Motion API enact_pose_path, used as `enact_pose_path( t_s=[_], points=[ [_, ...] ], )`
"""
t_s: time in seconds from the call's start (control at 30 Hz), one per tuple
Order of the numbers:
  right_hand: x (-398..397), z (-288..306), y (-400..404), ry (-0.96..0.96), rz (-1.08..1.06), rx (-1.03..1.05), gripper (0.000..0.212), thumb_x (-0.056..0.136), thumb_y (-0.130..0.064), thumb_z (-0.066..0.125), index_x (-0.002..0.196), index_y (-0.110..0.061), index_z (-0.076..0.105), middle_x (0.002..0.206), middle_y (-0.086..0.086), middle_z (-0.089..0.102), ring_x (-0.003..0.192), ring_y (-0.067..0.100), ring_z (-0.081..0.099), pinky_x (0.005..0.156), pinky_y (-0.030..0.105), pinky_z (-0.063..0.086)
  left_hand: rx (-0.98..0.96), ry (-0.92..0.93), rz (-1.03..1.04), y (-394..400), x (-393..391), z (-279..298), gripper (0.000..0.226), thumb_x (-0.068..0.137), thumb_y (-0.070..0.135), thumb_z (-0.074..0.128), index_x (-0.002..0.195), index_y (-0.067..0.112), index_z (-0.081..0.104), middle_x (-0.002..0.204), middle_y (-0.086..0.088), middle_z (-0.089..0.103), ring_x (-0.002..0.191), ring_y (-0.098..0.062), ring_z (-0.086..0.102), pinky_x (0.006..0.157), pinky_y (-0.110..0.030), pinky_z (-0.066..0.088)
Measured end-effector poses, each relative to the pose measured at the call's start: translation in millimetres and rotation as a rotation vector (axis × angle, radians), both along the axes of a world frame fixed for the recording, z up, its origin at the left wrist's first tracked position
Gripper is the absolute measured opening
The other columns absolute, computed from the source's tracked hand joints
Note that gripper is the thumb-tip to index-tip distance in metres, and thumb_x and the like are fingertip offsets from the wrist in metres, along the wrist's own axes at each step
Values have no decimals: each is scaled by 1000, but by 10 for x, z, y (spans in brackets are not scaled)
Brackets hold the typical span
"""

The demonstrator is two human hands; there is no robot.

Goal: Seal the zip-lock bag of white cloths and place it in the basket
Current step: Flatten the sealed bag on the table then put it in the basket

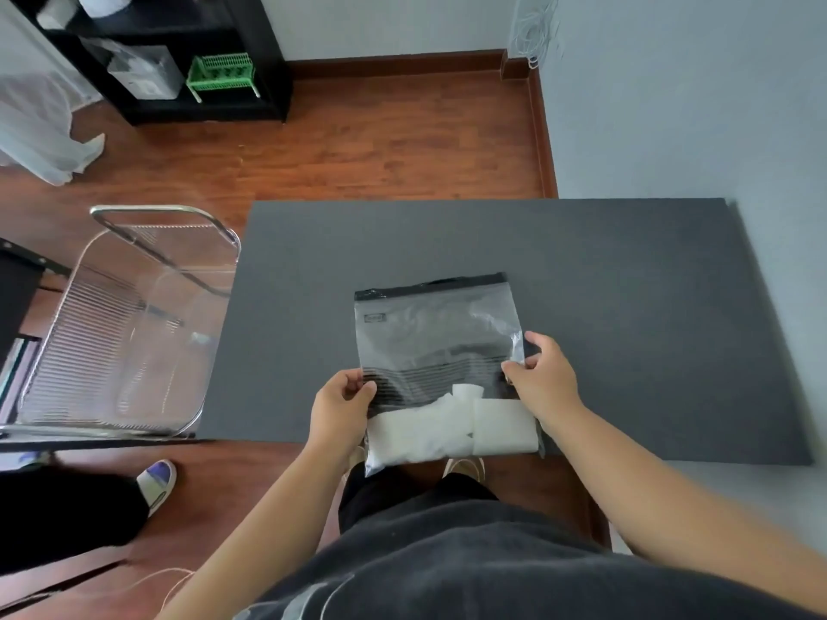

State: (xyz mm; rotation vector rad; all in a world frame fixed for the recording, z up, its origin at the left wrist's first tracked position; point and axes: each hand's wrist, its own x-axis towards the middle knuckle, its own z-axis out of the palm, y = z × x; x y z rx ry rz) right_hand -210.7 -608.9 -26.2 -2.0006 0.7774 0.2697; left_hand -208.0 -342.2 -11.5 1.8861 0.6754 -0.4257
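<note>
The left hand (pixel 342 402) pinched the left edge of the zip-lock bag (pixel 441 351) between thumb and fingers, about midway up its side, and the right hand (pixel 539 373) pinched the right edge at the same height, so both grips were closed on the plastic. The bag was held between them with its dark zip strip (pixel 432 286) at the far end, away from the person; whether the strip was pressed shut could not be told. The white cloths (pixel 452 429) lay bunched in the near end of the bag, folded and stacked, and that end hung just past the near edge of the table (pixel 626 284). The upper part of the bag was clear and slack, with fine dark lines printed across its middle.

The table was dark grey, and the bag sat over its near middle. The basket (pixel 125 324), of metal wire with a rounded rim, stood to the left, just beside the table's left edge and well apart from the bag. Beyond lay a wooden floor (pixel 380 145) and a black shelf unit (pixel 179 55).
</note>
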Motion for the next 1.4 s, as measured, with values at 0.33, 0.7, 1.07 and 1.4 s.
enact_pose_path(
  t_s=[0.33,0.7,1.07,1.4],
  points=[
    [266,-31,88,-45,-474,490,16,87,-12,71,80,-25,76,88,-6,75,76,8,70,61,21,54,-288,103,-92,112,46,91,60,91,38,66,143,36,36,110,6,75,95,-15,73,88,-46,57],
    [490,41,427,35,-544,617,6,85,-20,76,90,-20,76,95,3,74,83,21,71,69,32,57,-452,-25,-149,505,-57,51,117,64,20,89,143,62,14,143,-4,49,125,-27,56,101,-52,49],
    [1107,336,1543,191,-191,822,23,87,-26,71,107,-13,70,94,9,74,75,26,71,63,34,59,-377,-148,-56,1784,353,268,88,78,18,81,150,36,33,138,-8,57,120,-23,61,104,-42,48],
    [1937,537,2899,163,149,755,11,91,-15,67,101,-19,68,77,2,75,61,12,69,49,22,54,-254,-151,-141,3344,606,704,84,77,22,78,147,40,37,130,-4,66,117,-23,63,105,-42,44]
  ],
)
